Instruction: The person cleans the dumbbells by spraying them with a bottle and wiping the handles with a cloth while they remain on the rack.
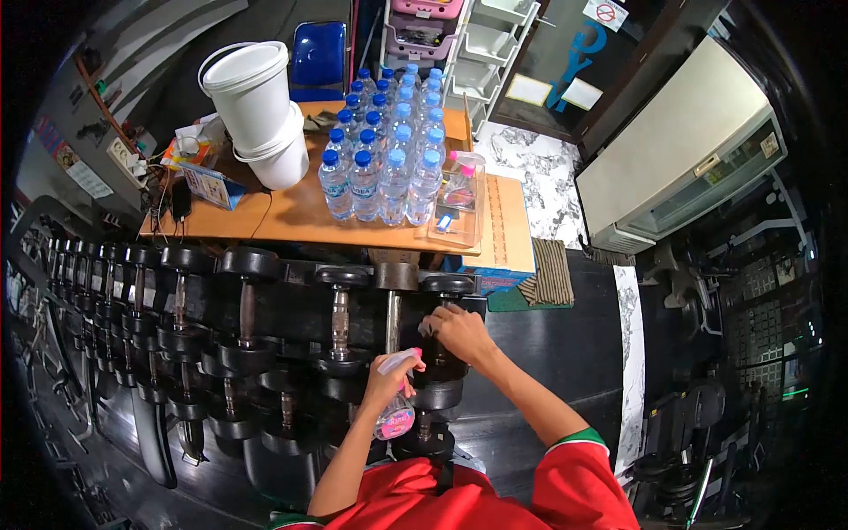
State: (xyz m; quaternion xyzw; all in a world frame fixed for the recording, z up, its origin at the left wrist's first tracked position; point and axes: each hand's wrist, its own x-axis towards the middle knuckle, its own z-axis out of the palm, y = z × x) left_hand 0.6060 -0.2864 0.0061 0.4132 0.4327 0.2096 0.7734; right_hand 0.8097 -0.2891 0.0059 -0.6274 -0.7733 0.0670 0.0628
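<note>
My left hand [386,382] is wrapped round a clear spray bottle [397,419] with a pink trigger and a pink label. The bottle hangs tilted beside the black dumbbells. My right hand [461,336] is closed over the handle area of the rightmost upper dumbbell [447,284], and a bit of greyish cloth [427,326] shows at its fingers. That dumbbell's handle is mostly hidden by the hand. Just left of it lies another dumbbell [393,314] with a bare metal handle, then one with a knurled grip [340,314].
Rows of dumbbells [246,309] fill the rack to the left. Behind it, a wooden table [274,225] bears several water bottles [363,181], stacked white buckets [252,93] and a clear tray [459,231] with another spray bottle [460,187]. A fridge [685,150] stands right.
</note>
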